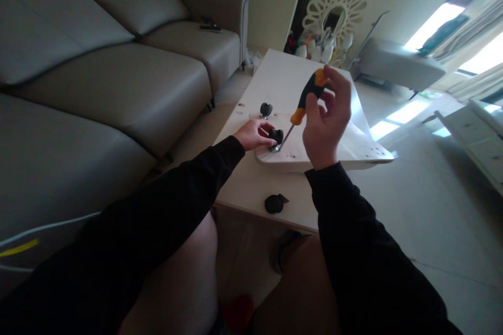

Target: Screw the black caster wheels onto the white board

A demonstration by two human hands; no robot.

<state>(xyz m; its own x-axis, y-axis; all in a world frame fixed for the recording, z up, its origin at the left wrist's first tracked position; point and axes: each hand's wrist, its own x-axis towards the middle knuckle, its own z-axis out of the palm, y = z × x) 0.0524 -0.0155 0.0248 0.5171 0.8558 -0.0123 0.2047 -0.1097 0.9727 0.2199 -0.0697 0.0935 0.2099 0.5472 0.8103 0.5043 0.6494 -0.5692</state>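
Observation:
My right hand (328,115) grips the orange and black handle of a screwdriver (308,97). Its thin shaft slants down to the metal plate of a black caster wheel (276,135) near the corner of a white panel (314,136). With my left hand (255,134) I pinch that caster from its left side. Farther along the panel's left edge stands another black caster (266,109). A third black caster (274,204) lies on its side on the table, nearer to me. Whether the screwdriver tip sits in a screw is too small to tell.
The panel lies on a long pale table (236,183). A grey sofa (118,68) runs along the left, with a dark object (210,28) on its seat. White furniture with drawers (479,136) stands at right. A petal-framed mirror (334,10) and white lamp shades (326,52) are beyond the table.

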